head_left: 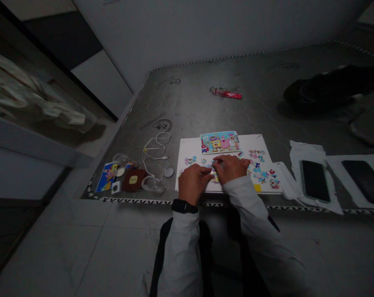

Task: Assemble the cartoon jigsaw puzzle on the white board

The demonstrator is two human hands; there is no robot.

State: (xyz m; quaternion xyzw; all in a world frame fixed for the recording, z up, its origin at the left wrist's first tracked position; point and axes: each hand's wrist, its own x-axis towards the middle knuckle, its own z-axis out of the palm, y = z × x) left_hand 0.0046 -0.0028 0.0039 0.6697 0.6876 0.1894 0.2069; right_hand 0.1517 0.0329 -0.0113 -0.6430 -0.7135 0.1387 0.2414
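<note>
Both of my hands are over a white board (190, 145) with jigsaw puzzle pieces (261, 177) scattered on it. My left hand (193, 181), with a black watch band (184, 206) on the wrist, has its thumb and fingers closed in a pinch near the board's middle. Facing it, my right hand (231, 168) pinches too, fingertips almost touching the left ones. Small colourful pieces show between and under the fingertips, partly hidden by the hands. Just beyond them lies a cartoon picture card (219, 142), along the board's far side.
Left of the board are a white cable (144, 159), a brown round-cornered case (134, 180) and a blue cartoon packet (107, 177). A phone (314, 180) and a dark tablet-like slab (365, 181) lie to the right. Farther back sit a red wrapper (227, 93) and a black bag-like object (329, 88).
</note>
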